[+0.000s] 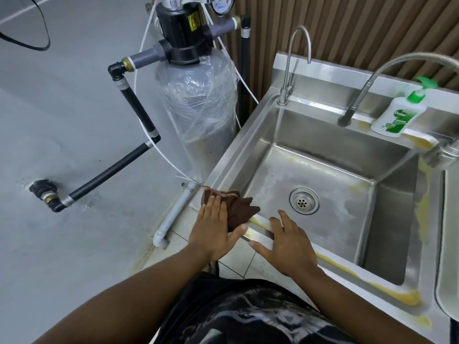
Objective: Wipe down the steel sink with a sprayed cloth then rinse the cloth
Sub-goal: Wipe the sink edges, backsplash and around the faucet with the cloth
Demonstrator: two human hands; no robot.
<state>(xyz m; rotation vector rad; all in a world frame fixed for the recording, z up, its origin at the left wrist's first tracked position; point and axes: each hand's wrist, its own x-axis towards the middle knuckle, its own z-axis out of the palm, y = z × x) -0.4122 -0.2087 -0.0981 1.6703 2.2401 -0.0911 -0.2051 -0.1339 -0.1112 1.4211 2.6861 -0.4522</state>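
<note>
Left hand (214, 228) is flat on the brown cloth (237, 207) at the sink's (270, 238) near-left corner, no real grip; right hand (285, 240) spread and empty on the near rim. Cloth's half overhanging, so a sloppy push could drop it in the basin.

Utility washroom: steel sink (323, 135), filter tank (198, 108)

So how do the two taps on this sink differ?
The thin gooseneck tap stands at the back left corner of the steel sink; the flexible hose tap rises further right, beside the soap bottle. The gooseneck tap is a smooth rigid tube curving into a tight hook; the hose tap is ribbed, thicker, and sweeps out of frame to the right. The hose tap has a dark base; the gooseneck is all metal. No water runs from either.
</note>
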